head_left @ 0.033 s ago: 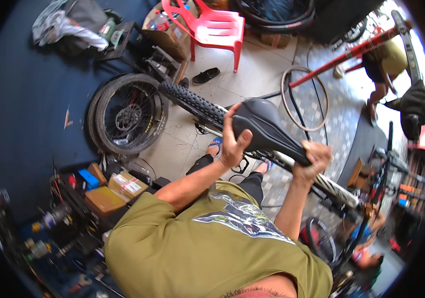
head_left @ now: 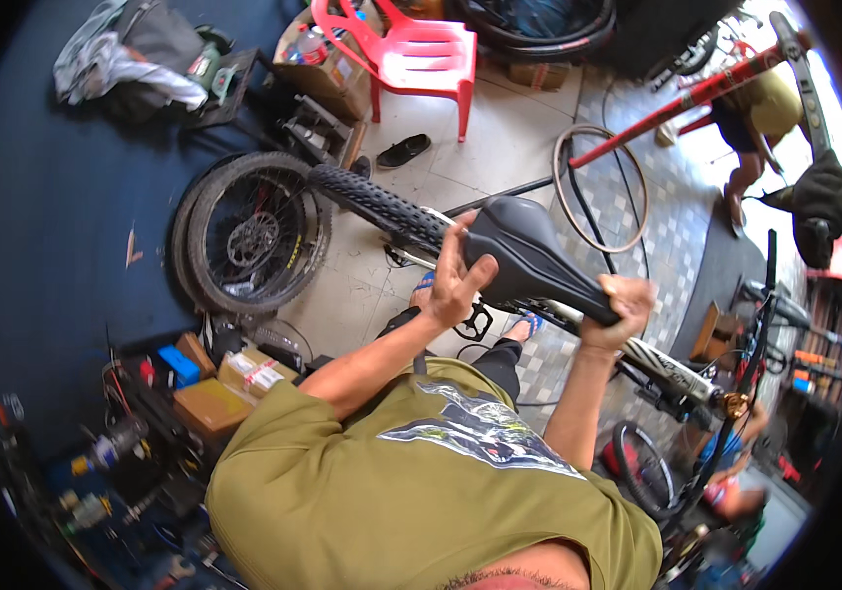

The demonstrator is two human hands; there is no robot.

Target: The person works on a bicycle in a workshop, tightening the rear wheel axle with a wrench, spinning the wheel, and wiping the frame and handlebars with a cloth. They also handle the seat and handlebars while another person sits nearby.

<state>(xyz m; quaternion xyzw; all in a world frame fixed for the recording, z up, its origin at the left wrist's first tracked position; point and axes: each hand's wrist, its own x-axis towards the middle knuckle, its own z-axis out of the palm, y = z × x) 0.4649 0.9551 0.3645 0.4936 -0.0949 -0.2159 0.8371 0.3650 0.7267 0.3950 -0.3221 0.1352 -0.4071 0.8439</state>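
A black bicycle saddle (head_left: 527,251) sits above the frame of a white bicycle (head_left: 665,371) standing in front of me. My left hand (head_left: 456,280) is closed around the wide rear part of the saddle, thumb on its near side. At the narrow nose, my right hand (head_left: 620,311) has its fingers wrapped round the tip. The bike's knobby rear tyre (head_left: 382,205) reaches out to the left, beyond my left hand. Below the saddle a pedal (head_left: 475,322) shows beside my legs. The saddle's underside and seatpost are hidden.
Bicycle wheels (head_left: 252,236) lean against the dark wall at left. A red plastic chair (head_left: 425,69) stands ahead, near a black shoe (head_left: 403,150). Cardboard boxes (head_left: 212,401) lie near my left elbow. A red bike frame (head_left: 682,105) and other people are at right.
The view has shifted very slightly. Both hands keep the same hold on the saddle.
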